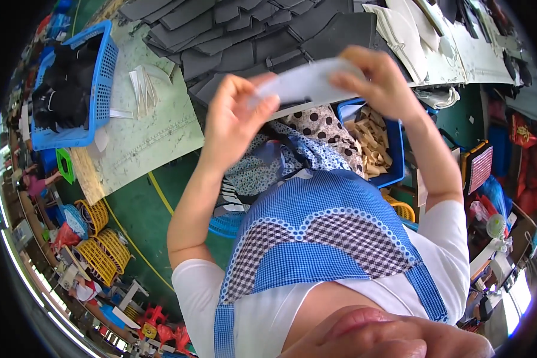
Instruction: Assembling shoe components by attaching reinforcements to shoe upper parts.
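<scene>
A pale grey-white, thin flat piece is stretched between my two hands above the table's near edge; it is slightly blurred. My left hand pinches its left end between thumb and fingers. At the other end, my right hand grips it, with the fingertips smeared by motion. Just beyond the hands, overlapping dark grey cut sheets cover much of the table. Below the piece, polka-dot and floral cloth lies over my lap, next to a blue bin of beige strips.
A blue basket full of black pieces stands at the table's left end, near a few white curved pieces. More off-white pieces lie at the right. Yellow baskets sit on the green floor, lower left.
</scene>
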`<state>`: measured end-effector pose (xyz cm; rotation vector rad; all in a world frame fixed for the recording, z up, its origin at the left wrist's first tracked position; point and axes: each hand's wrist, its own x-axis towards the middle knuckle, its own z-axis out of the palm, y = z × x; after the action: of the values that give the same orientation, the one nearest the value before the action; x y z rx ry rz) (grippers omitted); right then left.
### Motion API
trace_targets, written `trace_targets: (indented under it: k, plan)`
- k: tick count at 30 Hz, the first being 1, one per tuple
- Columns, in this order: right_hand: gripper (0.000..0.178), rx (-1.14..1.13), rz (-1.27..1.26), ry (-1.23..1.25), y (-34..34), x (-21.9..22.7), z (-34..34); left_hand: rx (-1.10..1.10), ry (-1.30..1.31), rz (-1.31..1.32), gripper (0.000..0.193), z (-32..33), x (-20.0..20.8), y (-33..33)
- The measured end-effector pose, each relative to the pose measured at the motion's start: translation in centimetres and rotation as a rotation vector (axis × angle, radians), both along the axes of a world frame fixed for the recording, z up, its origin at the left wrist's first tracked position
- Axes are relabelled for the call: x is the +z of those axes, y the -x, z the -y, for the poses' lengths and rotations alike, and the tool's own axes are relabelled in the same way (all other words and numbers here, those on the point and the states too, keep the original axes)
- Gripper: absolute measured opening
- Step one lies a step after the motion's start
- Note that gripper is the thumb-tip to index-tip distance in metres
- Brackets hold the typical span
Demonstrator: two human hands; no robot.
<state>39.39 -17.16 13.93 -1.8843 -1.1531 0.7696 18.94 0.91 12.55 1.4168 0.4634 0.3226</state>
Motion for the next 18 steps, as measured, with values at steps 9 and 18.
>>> trace_targets:
  k: [9, 18]
  plan:
    - [0.043, 0.040, 0.235, 0.216, -3.2, -2.2, -3.6, 0.056, -0.253, -0.200, 0.026, -2.4, -4.4, -1.6]
    - [0.045, -0.011, 0.894, 0.406, -4.3, -0.7, -3.3, -0.055, -1.109, -0.670, 0.045, -2.8, -1.2, -2.3]
